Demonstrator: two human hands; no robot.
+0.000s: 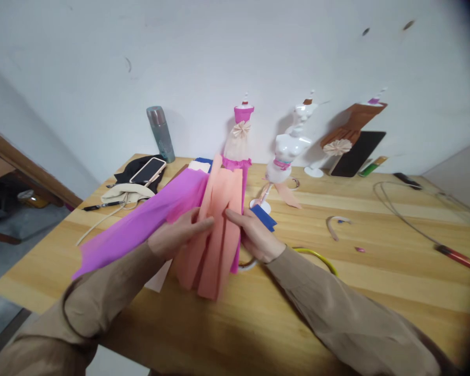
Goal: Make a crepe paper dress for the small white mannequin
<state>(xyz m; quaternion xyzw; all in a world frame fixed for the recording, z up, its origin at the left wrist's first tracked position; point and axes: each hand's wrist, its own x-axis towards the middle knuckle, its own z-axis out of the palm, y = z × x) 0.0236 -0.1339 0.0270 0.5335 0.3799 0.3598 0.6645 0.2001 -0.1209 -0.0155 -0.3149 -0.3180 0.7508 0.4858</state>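
Holding folded peach paper [209, 263]: left hand [179, 230] and right hand [257, 234], both pinching. Purple paper [149, 222], nine o'clock; bottle [161, 134], eleven o'clock.

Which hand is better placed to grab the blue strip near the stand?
Your right hand, likely. The blue strip lies beside it, while your left hand is across the peach sheet. Both hold that sheet, so either should let go first.

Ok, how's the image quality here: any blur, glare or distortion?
Head view: wide-angle distortion seems to lean the flask and brown dress outward; right edge darkened. Head view: bright highlights on the front white torso, soft shadows on the wall. Head view: peach pleats look blurred at their lower end.
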